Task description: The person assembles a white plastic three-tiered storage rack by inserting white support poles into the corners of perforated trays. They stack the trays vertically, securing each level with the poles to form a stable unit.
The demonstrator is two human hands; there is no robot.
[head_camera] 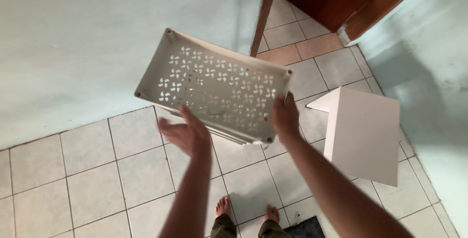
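Held up over the tiled floor, a grey perforated shelf, tilted, patterned holes facing the camera; right hand closed on its lower right edge, fingers behind, thumb in front; left hand open, fingers spread, at the lower edge, barely touching or just beside; white panel standing right, near the wall; bare feet below.

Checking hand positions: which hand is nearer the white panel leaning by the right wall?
Right. The right hand grips the perforated shelf beside the white panel; the left hand is farther off.
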